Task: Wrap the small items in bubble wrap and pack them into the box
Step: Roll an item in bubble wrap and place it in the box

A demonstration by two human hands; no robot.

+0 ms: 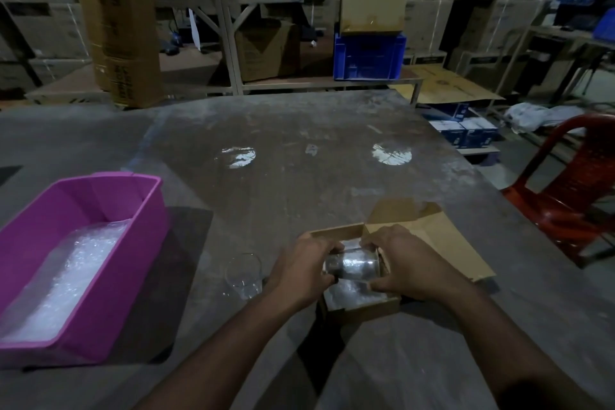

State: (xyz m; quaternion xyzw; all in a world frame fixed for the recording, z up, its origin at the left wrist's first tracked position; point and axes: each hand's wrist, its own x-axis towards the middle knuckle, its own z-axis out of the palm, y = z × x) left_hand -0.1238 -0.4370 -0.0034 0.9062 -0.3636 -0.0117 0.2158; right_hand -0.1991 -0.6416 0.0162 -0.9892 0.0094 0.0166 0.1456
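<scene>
I hold a wrapped glass (352, 264) between both hands, directly over the open box (362, 304). My left hand (304, 268) grips its left end, fingers curled over the top and thumb underneath. My right hand (404, 265) grips its right end, fingertips pinching the upper edge and thumb along the lower edge. The glass sits in the gap between the two grips, at or just inside the box mouth; I cannot tell whether it touches the box floor.

The glass is a short cylinder, clear, sheathed in thin shiny wrap that catches the light. Its long axis runs left to right, lying on its side. Which end is the mouth I cannot tell.

The box is small, brown corrugated cardboard, with square walls and a flap (429, 236) folded open to the far right. More bubble wrap (352, 293) lines its near part, pale and crinkled.

A bare glass (243, 275), clear and upright, stands on the table just left of my left hand, apart from the box.

At the near left sits a pink bin (139, 230), smooth plastic, rectangular with sloping walls, holding a sheet of bubble wrap (66, 280).

The table (299, 176) is grey, worn and scuffed, with two bright reflections farther out. A red plastic chair (565, 203) stands at the right edge.
</scene>
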